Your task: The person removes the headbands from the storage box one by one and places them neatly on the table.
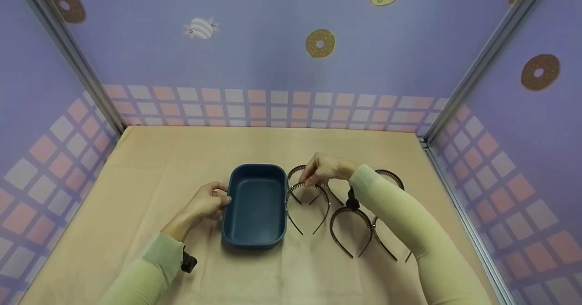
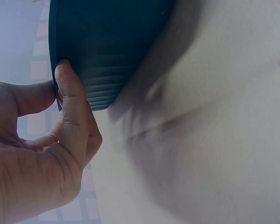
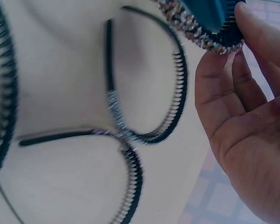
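From the head view, a blue tray (image 1: 257,205) is seen on the tan worktop (image 1: 150,168), its left rim held by the left hand (image 1: 208,203); the right hand (image 1: 323,168) pinches the top of a headband (image 1: 308,199) just right of the tray; more headbands (image 1: 352,227) lie further right.

In the left wrist view, thumb and fingers (image 2: 70,107) are curled on the tray's ribbed wall (image 2: 107,51); that grip is closed on the rim.

In the right wrist view, the beaded headband (image 3: 200,32) is pinched between fingertips (image 3: 261,28); others (image 3: 144,93) rest flat below.

The step is judged a pick-up, just begun; next, a lift and a short carry leftward over the tray would be called for, with its ends kept clear of the rim.
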`<state>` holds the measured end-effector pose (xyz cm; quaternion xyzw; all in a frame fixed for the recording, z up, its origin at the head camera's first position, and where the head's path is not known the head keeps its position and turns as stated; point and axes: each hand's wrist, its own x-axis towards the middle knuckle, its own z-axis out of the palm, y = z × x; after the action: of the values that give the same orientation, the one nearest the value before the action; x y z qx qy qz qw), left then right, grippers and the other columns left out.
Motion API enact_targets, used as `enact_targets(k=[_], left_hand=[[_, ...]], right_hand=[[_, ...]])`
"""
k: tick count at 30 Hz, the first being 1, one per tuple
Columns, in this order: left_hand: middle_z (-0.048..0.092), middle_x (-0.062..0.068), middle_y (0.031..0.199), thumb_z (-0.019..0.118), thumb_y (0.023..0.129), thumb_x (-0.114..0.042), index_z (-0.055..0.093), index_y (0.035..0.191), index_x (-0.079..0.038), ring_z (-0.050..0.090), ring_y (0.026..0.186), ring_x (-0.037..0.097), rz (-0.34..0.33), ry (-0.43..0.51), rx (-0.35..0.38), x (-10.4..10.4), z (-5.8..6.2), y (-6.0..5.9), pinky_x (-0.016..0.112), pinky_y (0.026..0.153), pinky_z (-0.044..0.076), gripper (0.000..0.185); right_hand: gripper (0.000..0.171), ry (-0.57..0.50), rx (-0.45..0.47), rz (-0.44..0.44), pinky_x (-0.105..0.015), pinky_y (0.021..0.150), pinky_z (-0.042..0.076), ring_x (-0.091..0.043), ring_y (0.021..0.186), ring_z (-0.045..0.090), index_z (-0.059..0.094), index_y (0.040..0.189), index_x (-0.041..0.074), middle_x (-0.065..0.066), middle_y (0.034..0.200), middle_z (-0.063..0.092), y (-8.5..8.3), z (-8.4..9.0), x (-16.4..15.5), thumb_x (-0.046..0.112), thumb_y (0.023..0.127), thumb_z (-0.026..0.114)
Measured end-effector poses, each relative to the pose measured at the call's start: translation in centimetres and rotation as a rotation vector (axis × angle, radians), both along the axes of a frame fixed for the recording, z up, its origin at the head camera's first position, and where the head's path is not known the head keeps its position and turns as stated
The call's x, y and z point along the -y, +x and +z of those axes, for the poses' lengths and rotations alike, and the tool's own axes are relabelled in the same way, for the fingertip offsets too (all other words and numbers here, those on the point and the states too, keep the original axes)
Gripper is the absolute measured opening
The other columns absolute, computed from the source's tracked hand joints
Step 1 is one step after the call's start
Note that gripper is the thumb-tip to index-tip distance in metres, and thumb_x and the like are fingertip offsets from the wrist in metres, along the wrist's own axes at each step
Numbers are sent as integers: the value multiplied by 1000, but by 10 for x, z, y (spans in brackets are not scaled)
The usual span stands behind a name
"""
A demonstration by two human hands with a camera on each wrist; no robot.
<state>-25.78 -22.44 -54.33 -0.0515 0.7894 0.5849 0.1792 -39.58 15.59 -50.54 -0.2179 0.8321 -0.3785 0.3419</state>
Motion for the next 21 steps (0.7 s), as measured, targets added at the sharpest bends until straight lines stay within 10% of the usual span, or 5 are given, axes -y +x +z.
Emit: enact_targets(k=[21], left_hand=[[72,13,109,65,108,-7,55,145,5,74,99,25,-3,-20,2,1,2,2,31,66,63,40]], right_hand=[[20,46,-38,78,-15,75,61,-1,85,76,87,115,-2,-18,113,86,20,-44,-6,-3,95,86]])
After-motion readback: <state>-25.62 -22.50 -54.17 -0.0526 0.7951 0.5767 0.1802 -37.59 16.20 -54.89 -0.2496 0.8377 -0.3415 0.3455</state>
